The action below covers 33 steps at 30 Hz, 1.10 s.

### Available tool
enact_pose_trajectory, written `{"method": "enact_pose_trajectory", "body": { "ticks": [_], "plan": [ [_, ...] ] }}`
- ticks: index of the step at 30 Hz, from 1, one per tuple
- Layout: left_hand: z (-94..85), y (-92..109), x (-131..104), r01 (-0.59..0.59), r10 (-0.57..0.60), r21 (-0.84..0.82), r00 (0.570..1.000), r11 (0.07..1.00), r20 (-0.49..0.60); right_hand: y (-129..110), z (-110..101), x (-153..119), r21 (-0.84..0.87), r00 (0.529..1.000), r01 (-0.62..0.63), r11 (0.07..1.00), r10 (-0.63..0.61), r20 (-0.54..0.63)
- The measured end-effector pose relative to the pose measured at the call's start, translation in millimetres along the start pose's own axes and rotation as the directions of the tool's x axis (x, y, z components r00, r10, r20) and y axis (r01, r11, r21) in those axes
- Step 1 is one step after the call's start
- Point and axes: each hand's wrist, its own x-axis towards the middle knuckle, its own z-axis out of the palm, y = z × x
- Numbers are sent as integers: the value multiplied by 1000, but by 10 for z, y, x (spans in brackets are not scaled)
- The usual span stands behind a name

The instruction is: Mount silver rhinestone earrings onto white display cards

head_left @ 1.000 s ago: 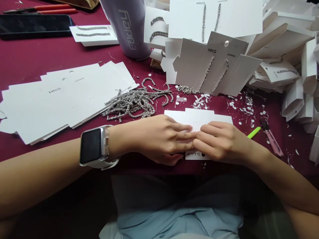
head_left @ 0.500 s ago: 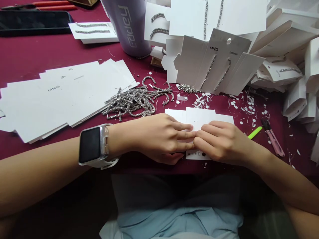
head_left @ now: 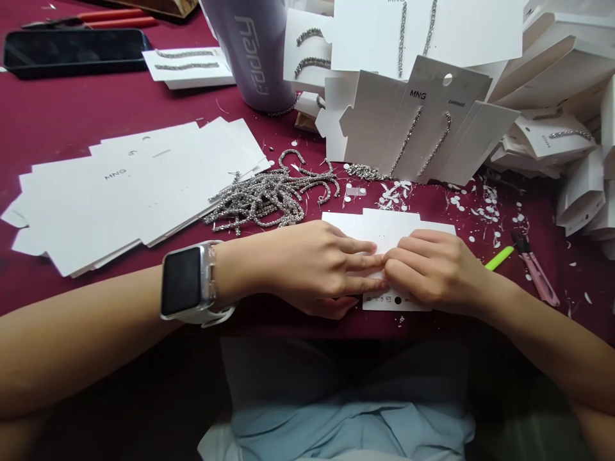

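A white earring card (head_left: 391, 221) lies flat at the table's front edge, with small holes near its far side and printed marks near its close side. My left hand (head_left: 314, 266), wearing a smartwatch (head_left: 181, 280) on the wrist, reaches over it with fingers stretched out and fingertips on the card. Meeting those fingertips, my right hand (head_left: 437, 269) rests on the card with its fingers curled and pressed together. Whatever they pinch, if anything, is hidden. Silver chain-like earrings (head_left: 264, 198) lie tangled in a heap beyond my left hand.
Flat white cards (head_left: 91, 211) are stacked at left. A standing card with two silver chains (head_left: 427, 121) and a purple tumbler (head_left: 262, 61) rise at the back. A pink cutter (head_left: 541, 275), a yellow-green stick (head_left: 500, 257) and white scraps lie at right. A phone (head_left: 72, 52) lies far left.
The whole view has shifted slightly, so everything appears a little further right. Both hands keep nearly the same pose on the card.
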Motion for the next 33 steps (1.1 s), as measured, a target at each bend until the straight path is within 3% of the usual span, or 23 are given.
{"method": "enact_pose_trajectory", "body": {
  "ticks": [7,12,18,33],
  "plan": [
    [7,0,8,7,-7,-23,1000,1000,-5,-23,30,-29,-6,999,4,1000,-5,-41],
    [-2,3,3,0,0,-9,1000,1000,-10,-2,-22,-11,19,999,7,1000,-8,35],
    [-10,-8,-4,-3,3,-6,1000,1000,0,116,-123,-90,222,984,-53,974,14,176],
    [-6,-2,-12,8,-7,-27,999,1000,45,139,-162,-76,211,976,-49,976,2,219]
  ]
}}
